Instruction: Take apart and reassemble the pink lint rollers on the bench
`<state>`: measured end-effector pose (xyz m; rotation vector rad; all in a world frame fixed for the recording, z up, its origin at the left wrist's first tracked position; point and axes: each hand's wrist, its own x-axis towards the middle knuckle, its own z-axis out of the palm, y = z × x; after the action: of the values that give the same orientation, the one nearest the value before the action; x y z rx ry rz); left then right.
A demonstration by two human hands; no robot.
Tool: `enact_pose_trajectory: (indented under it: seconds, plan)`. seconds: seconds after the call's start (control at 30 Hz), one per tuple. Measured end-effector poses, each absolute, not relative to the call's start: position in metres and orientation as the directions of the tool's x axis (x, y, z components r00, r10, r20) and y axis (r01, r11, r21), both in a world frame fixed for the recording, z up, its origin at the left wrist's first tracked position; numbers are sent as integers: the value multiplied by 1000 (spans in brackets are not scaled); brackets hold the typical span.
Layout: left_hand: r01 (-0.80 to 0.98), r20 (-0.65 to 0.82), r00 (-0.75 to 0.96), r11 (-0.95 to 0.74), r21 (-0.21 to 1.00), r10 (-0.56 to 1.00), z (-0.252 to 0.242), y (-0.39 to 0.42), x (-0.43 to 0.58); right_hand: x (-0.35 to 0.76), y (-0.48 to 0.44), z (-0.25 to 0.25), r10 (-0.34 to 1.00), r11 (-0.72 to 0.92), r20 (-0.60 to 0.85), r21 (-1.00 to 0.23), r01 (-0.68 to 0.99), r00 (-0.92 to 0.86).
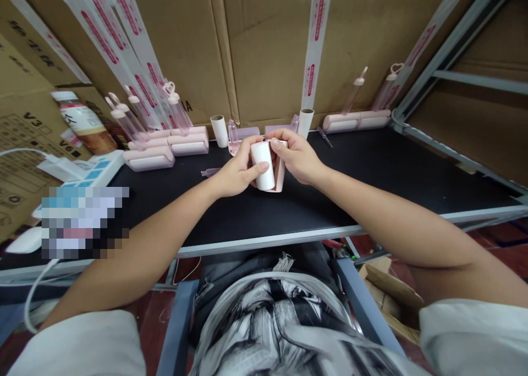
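Note:
My left hand [241, 170] is wrapped round a white paper roll [263, 167], upright and slightly tilted in front of me, with the thumb across its face. Right behind it and to its right is a pale pink curved casing [281, 170]. My right hand [300, 156] grips this casing near its top, thumb and fingertips close to the roll's upper end. Whether the roll touches the casing is hidden by the fingers. Beyond my hands stand a white tube [219, 131] on the left and another white tube [306, 124] on the right, beside translucent pinkish parts [234, 137].
Pink lint rollers with clear handles [187, 139] are grouped at the left rear; more pink rollers [357, 121] lie at the right rear. A small purple handle [325, 137] lies on the black tabletop [396, 178]. A drink bottle [84, 122] and a power strip [99, 170] are far left.

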<state>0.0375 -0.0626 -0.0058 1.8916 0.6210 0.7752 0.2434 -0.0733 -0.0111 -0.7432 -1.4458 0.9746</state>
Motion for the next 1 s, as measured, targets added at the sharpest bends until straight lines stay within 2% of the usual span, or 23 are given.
enact_pose_trajectory:
  seconds: [0.1, 0.33, 0.47, 0.67, 0.87, 1.0]
  plan:
    - [84, 249, 669, -405, 911, 701, -5, -62, 38, 241, -74, -11, 856, 511, 513, -858, -49, -70]
    - [61, 394, 676, -580, 813, 623, 9, -64, 33, 230, -86, -1, 847, 525, 530, -845, 105, 27]
    - [106, 346, 723, -592, 799, 597, 19, -68, 30, 227, -94, 3, 820, 562, 571, -817, 127, 40]
    - [97, 345, 751, -611, 786, 563, 23, -70, 31, 228, -97, 1, 776, 625, 628, -778, 59, 56]
    - [165, 331, 739, -634, 756, 587, 16, -70, 35, 231, -93, 1, 803, 568, 590, -799, 196, 81]
    - [188, 300, 759, -635, 749, 578, 12, -69, 36, 233, -90, -3, 788, 597, 613, -781, 180, 46]
